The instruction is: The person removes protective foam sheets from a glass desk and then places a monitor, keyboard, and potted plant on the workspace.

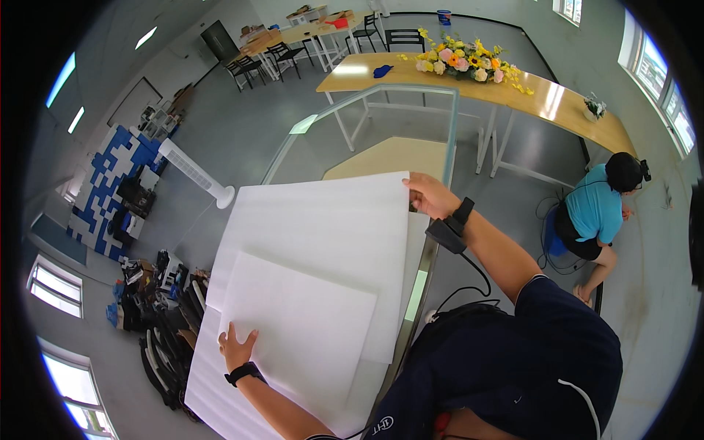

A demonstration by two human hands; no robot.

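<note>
White foam sheets (308, 293) are stacked on a glass-topped table (433, 139) with a pale metal frame. Their near left edge is pressed by the left hand (236, 350), fingers spread flat; the top sheet's far corner is pinched by the right hand (429, 194) — fingers closed on it. Grey floor is seen around — a long wooden table (557, 103) with flowers (462, 62) stands beyond.

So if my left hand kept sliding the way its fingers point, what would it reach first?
Your left hand lies flat, fingers pointing up the table. It would probably meet the edge of the smaller white sheet first, then the larger sheet; depth is unclear.
</note>
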